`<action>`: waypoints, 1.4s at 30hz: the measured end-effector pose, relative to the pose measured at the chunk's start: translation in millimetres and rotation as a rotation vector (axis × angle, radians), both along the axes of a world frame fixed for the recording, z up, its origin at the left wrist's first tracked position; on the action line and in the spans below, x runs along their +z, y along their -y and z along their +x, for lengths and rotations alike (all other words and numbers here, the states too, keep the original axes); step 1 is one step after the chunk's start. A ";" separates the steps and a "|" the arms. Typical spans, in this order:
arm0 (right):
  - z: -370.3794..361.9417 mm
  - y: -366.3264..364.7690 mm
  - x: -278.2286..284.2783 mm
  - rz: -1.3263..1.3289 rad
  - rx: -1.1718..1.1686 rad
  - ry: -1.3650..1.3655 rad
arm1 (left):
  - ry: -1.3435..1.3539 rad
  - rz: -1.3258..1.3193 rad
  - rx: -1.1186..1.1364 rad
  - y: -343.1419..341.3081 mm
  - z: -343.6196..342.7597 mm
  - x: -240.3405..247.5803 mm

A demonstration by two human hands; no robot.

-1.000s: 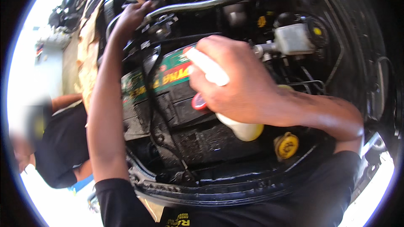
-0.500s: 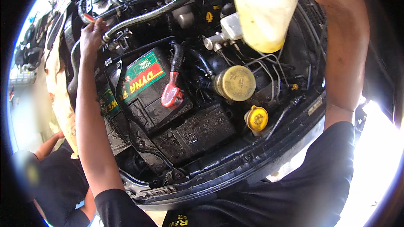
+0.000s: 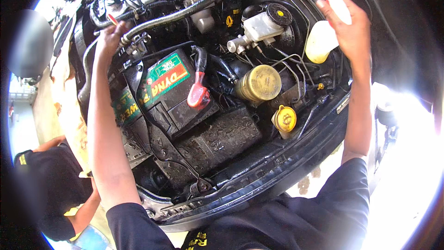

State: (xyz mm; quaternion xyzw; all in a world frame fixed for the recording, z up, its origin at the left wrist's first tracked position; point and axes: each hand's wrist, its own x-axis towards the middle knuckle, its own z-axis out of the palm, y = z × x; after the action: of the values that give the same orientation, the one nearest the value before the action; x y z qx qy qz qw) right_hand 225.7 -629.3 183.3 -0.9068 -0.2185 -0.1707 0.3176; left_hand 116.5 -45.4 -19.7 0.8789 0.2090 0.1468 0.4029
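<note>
In the far right of the engine bay, my right hand (image 3: 354, 30) is closed around the neck of a spray bottle (image 3: 321, 41), which has a white head and a red tip. Its pale body holds yellowish liquid. My left hand (image 3: 109, 39) reaches to the far left, over the hoses beside the engine. Its fingers are closed on a slim red-and-white handle (image 3: 112, 19); the handle's other end is hidden. Between my arms lies a wet black car battery (image 3: 171, 106) with a green and red label and a red terminal cover (image 3: 198, 96).
A white brake fluid reservoir (image 3: 262, 28), a round yellowish metal canister (image 3: 259, 83) and a yellow cap (image 3: 284, 119) stand right of the battery. A long hose (image 3: 185, 7) crosses the far side. The bay's black front edge (image 3: 240, 203) curves near me. Another person (image 3: 55, 185) works at left.
The spray bottle has moved right and away from above the reservoir, now showing it. My right hand has come into view with it. My left hand has shifted slightly right.
</note>
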 end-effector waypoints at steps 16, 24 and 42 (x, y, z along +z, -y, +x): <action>54.3 39.2 -46.9 -0.698 0.053 -0.429 | -0.010 -0.115 -0.044 14.7 -2.7 8.2; 19.4 31.3 -34.4 -0.518 0.035 -0.128 | -0.102 0.010 -0.023 10.5 3.0 13.6; -25.1 -212.6 -35.6 -0.249 0.761 0.652 | 0.311 -0.040 0.136 20.8 -0.2 -6.6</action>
State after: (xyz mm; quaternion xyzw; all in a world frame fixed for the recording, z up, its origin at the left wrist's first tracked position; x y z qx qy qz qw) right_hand 200.6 -416.7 147.7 -0.6936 -0.6393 -0.2896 0.1620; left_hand 116.3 -66.2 -26.3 0.8213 0.2060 0.3038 0.4368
